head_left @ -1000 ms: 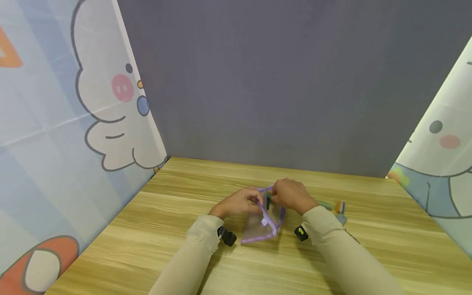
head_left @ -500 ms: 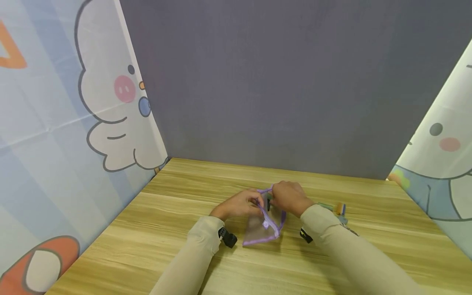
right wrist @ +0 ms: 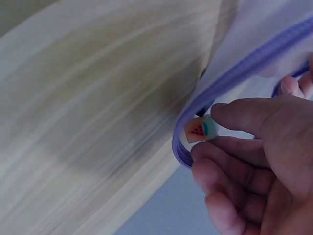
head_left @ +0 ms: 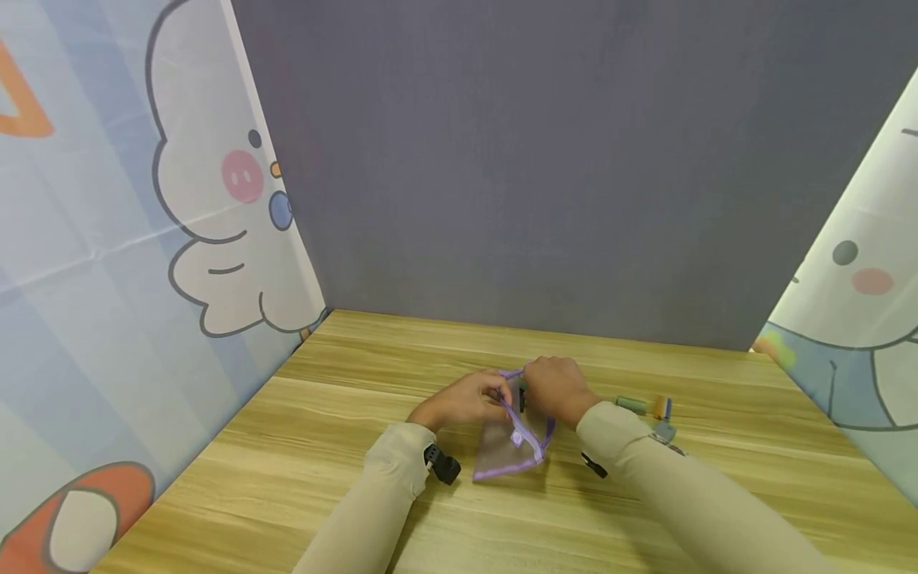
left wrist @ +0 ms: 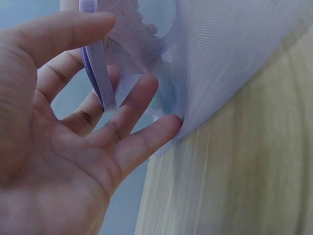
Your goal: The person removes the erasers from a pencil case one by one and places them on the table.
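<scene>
A purple mesh zipper pouch (head_left: 505, 446) stands tilted on the table with its mouth held apart. My left hand (head_left: 469, 396) pinches one zippered edge between thumb and index finger; in the left wrist view its other fingers spread along the mesh (left wrist: 215, 58). At the mouth, my right hand (head_left: 559, 391) pinches a small block with a watermelon print (right wrist: 197, 129) between thumb and fingers. The block overlaps the purple zipper band (right wrist: 182, 142) in the right wrist view. A dark item (head_left: 522, 399) shows inside the pouch, partly hidden by the right hand.
Right of the right hand lie a green cylindrical item (head_left: 631, 404), an orange, white and blue striped piece (head_left: 662, 407) and a grey-blue piece (head_left: 664, 431). The wooden table (head_left: 344, 430) ends at a grey panel (head_left: 502, 175) behind and a printed cloth at the left.
My right hand has shifted slightly left and nearer at the pouch mouth, so more of the green item shows. My left hand keeps its pinch on the pouch edge.
</scene>
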A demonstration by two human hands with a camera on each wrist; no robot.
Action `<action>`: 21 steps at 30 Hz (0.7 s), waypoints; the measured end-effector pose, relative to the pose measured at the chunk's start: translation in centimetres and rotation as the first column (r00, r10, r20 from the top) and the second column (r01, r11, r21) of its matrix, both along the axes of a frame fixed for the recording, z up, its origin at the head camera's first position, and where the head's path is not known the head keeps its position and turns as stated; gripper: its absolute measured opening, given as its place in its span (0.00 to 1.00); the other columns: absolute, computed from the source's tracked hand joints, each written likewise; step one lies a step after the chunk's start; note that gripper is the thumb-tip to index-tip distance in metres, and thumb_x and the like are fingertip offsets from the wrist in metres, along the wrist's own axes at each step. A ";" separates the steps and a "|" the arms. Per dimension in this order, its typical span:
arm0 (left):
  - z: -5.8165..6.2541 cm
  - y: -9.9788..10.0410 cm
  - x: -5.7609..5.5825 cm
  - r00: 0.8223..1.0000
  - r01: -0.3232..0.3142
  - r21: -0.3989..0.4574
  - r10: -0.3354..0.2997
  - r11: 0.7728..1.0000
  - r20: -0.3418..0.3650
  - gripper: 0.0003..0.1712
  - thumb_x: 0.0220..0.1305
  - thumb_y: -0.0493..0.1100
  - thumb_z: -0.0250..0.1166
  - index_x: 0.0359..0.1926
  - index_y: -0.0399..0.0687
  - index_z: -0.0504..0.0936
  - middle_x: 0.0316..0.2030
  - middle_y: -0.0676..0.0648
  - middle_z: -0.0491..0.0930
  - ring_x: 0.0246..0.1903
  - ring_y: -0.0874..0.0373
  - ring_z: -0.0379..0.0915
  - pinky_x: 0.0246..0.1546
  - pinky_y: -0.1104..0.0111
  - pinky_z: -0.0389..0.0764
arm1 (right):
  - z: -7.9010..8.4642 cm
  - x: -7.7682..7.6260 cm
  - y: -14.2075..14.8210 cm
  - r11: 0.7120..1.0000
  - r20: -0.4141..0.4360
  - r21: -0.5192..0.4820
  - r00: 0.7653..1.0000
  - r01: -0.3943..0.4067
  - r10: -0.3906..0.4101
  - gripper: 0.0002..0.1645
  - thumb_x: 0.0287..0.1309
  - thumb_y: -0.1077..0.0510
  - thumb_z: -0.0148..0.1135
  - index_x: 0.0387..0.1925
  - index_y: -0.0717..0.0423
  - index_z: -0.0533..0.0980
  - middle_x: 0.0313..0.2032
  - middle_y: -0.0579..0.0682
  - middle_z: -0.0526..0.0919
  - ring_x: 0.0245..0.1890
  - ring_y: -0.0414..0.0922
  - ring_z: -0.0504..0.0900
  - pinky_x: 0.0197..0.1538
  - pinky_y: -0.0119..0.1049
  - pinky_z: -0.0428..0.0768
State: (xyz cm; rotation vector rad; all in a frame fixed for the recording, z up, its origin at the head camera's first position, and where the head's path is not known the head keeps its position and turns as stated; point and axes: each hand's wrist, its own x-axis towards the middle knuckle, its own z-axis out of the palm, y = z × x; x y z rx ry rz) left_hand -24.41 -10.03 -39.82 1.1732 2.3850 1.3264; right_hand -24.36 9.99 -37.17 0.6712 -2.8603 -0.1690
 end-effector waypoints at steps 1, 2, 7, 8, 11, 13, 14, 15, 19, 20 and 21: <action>0.0 0.0 0.0 1.000 -0.001 -0.001 0.001 1.000 0.000 0.08 0.57 0.31 0.71 0.34 0.48 0.82 0.42 0.52 0.77 0.47 0.61 0.75 0.54 0.65 0.77 | -0.1 0.0 0.0 1.000 -0.012 -0.002 1.000 -0.003 0.003 0.13 0.55 0.52 0.73 0.23 0.51 0.78 0.21 0.46 0.77 0.19 0.43 0.74 0.22 0.40 0.76; 0.0 0.0 0.0 1.000 -0.003 -0.003 0.003 1.000 -0.001 0.08 0.57 0.32 0.71 0.34 0.48 0.82 0.42 0.53 0.77 0.47 0.61 0.75 0.54 0.65 0.77 | -0.2 0.1 0.0 1.000 -0.022 -0.005 1.000 -0.004 0.004 0.12 0.55 0.52 0.73 0.24 0.52 0.78 0.22 0.47 0.78 0.19 0.43 0.74 0.22 0.41 0.76; -0.1 0.0 -0.1 1.000 -0.006 -0.009 0.006 1.000 -0.013 0.08 0.57 0.32 0.72 0.33 0.49 0.83 0.42 0.52 0.77 0.47 0.61 0.75 0.53 0.65 0.77 | -0.6 0.4 -0.1 1.000 -0.075 -0.010 0.997 -0.014 0.013 0.14 0.54 0.51 0.74 0.25 0.54 0.79 0.22 0.49 0.80 0.19 0.46 0.77 0.22 0.43 0.77; -0.1 0.0 -0.1 1.000 -0.006 -0.011 0.006 1.000 -0.015 0.08 0.57 0.32 0.72 0.33 0.49 0.83 0.43 0.52 0.77 0.46 0.61 0.75 0.52 0.66 0.77 | -0.7 0.4 -0.1 1.000 -0.084 -0.010 0.996 -0.015 0.014 0.14 0.53 0.50 0.74 0.25 0.54 0.79 0.21 0.49 0.79 0.19 0.46 0.77 0.22 0.43 0.77; -0.2 0.0 0.0 1.000 -0.002 -0.011 0.002 1.000 -0.017 0.08 0.56 0.31 0.71 0.33 0.48 0.83 0.43 0.49 0.78 0.46 0.61 0.75 0.52 0.66 0.77 | -0.9 0.6 -0.2 1.000 -0.108 -0.014 0.994 -0.016 0.015 0.14 0.52 0.51 0.75 0.22 0.53 0.79 0.20 0.49 0.79 0.19 0.46 0.77 0.21 0.44 0.77; -0.2 -0.1 0.0 1.000 0.000 -0.006 0.000 1.000 -0.015 0.08 0.56 0.31 0.71 0.33 0.47 0.82 0.43 0.49 0.78 0.46 0.61 0.75 0.52 0.66 0.77 | -1.0 0.7 -0.2 0.999 -0.120 -0.027 0.993 -0.017 0.014 0.15 0.52 0.53 0.74 0.19 0.52 0.77 0.19 0.48 0.77 0.18 0.46 0.76 0.20 0.44 0.76; -0.1 0.0 0.0 1.000 0.000 -0.004 -0.001 1.000 -0.017 0.08 0.56 0.30 0.71 0.34 0.47 0.82 0.43 0.49 0.78 0.46 0.61 0.75 0.52 0.66 0.77 | -1.0 0.7 -0.3 0.999 -0.128 -0.031 0.992 -0.017 0.013 0.15 0.52 0.54 0.73 0.18 0.52 0.76 0.18 0.48 0.77 0.17 0.46 0.75 0.19 0.44 0.76; -0.1 0.0 0.1 1.000 0.001 -0.002 -0.001 1.000 -0.016 0.08 0.56 0.30 0.71 0.33 0.46 0.82 0.43 0.49 0.77 0.45 0.61 0.75 0.52 0.65 0.78 | -1.0 0.7 -0.3 0.999 -0.133 -0.035 0.991 -0.019 0.014 0.15 0.52 0.56 0.71 0.17 0.51 0.75 0.18 0.48 0.76 0.17 0.45 0.75 0.19 0.43 0.76; -0.2 0.1 0.1 1.000 -0.007 -0.012 0.007 1.000 -0.022 0.09 0.56 0.30 0.72 0.33 0.46 0.83 0.43 0.51 0.76 0.44 0.62 0.76 0.51 0.66 0.78 | -1.1 0.7 -0.3 0.999 -0.131 -0.041 0.991 -0.015 0.010 0.16 0.53 0.60 0.67 0.15 0.50 0.72 0.17 0.47 0.75 0.16 0.44 0.73 0.18 0.42 0.75; -0.2 0.1 0.0 1.000 -0.010 -0.016 0.009 1.000 -0.021 0.09 0.56 0.30 0.72 0.34 0.46 0.83 0.43 0.51 0.76 0.44 0.62 0.76 0.50 0.67 0.78 | -1.2 0.8 -0.3 0.999 -0.129 -0.039 0.992 -0.013 0.008 0.16 0.53 0.60 0.67 0.15 0.50 0.72 0.17 0.47 0.75 0.16 0.44 0.73 0.18 0.42 0.75; -0.2 0.1 0.0 1.000 -0.011 -0.021 0.011 1.000 -0.020 0.09 0.56 0.31 0.72 0.34 0.46 0.83 0.43 0.51 0.76 0.44 0.62 0.77 0.50 0.67 0.79 | -1.2 0.8 -0.3 0.999 -0.126 -0.041 0.992 -0.011 0.006 0.16 0.53 0.60 0.67 0.14 0.50 0.72 0.17 0.47 0.74 0.16 0.44 0.73 0.17 0.42 0.75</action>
